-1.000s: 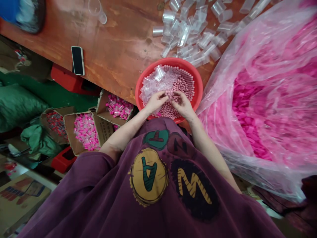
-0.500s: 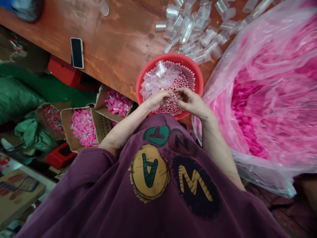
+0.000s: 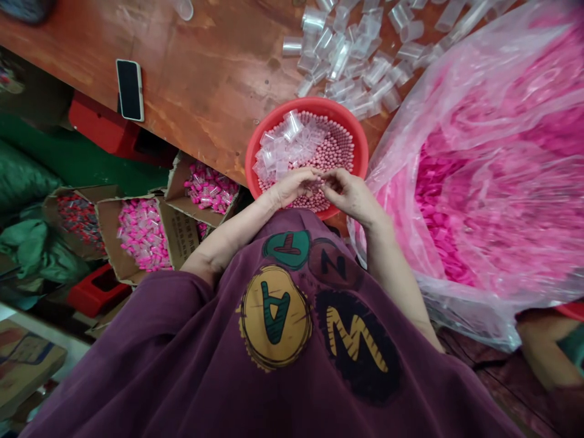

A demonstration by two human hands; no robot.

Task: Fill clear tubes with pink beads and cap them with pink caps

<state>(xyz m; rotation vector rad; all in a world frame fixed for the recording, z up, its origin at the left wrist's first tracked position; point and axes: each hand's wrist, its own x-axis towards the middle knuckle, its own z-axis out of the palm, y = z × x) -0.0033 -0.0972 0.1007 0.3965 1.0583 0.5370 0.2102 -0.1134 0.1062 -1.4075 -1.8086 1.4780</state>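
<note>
A red basin [image 3: 360, 149] holds many small pink beads [image 3: 337, 146] and a heap of short clear plastic tubes [image 3: 285, 146]. Over its near side my two hands come together, fingertips close. My left hand [image 3: 296, 184] has its fingers curled round something small, which looks pinkish but is mostly hidden. Beside it, my right hand [image 3: 349, 191] has thumb and fingers bent together at the same spot; whatever they pinch is too small to name.
Loose clear tubes [image 3: 351, 55] lie across the wooden table [image 3: 205, 79], with a phone [image 3: 131, 90] at its edge. A large plastic bag [image 3: 497, 182] of pink pieces stands right. Left are cardboard boxes [image 3: 180, 234] with pink-and-clear pieces [image 3: 145, 234]. Another person's arm [image 3: 545, 347] shows lower right.
The view has shifted slightly, so the surroundings sit further left. My hands stay together over the basin; the cluster of pink beads between the fingers shows less now.
</note>
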